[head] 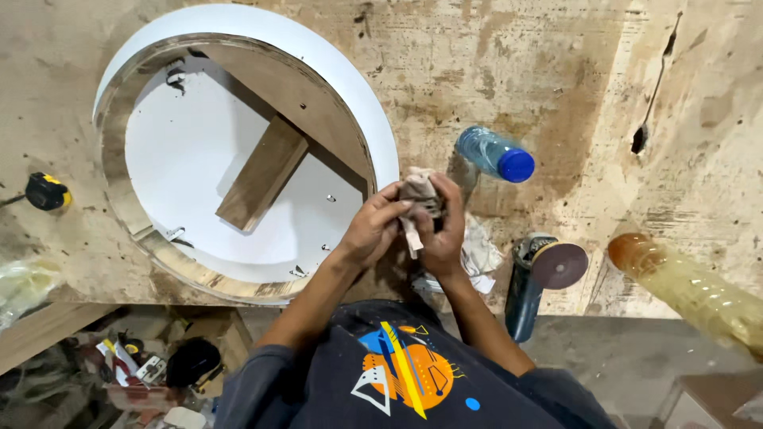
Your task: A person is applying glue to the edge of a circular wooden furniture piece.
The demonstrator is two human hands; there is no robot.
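Head view: both hands meet over the workbench (493, 71) edge, left hand (372, 230) and right hand (442, 230) closed together on a folded piece of sandpaper (417, 191) (its long axis running roughly upright between them), just right of the round white panel (238, 151).

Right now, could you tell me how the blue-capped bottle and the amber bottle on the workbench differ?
The blue-capped bottle is clear bluish plastic, while the amber bottle is yellowish with an orange-brown end. The blue-capped bottle looks smaller and sits just past the hands; the amber bottle looks larger and runs off the right edge of the picture. The blue-capped bottle shows a cap; no cap is visible on the amber bottle. Both are see-through.
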